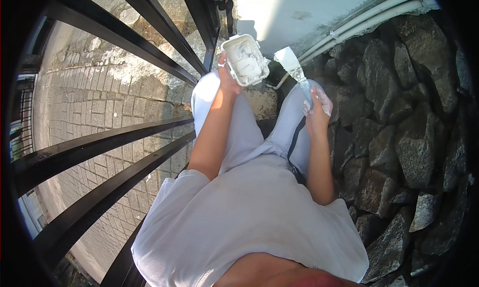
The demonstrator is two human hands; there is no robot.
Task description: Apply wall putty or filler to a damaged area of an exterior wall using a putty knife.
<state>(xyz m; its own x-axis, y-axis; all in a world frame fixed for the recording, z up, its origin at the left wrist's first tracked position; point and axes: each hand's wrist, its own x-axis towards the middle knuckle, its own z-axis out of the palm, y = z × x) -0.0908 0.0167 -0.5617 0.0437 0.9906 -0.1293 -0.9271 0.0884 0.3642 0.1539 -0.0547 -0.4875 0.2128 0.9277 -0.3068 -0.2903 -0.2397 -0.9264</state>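
Observation:
My left hand (228, 76) grips a white plastic tub (245, 61) by its left side, its open top facing up. White paste coats the tub's floor and walls. In my right hand (318, 107) is a putty knife (300, 78), held by its bluish handle with the blade pointing up and left. White paste covers much of the blade, and smears of it mark the handle and the fingers of that hand. The blade is apart from the tub, a little to its right.
Black metal fence bars (119, 37) run close along my left, with brick paving (119, 112) beyond them. Ahead stands a white wall (299, 17) with pale pipes (359, 25) along its base. Rough dark stones (384, 137) fill the right side.

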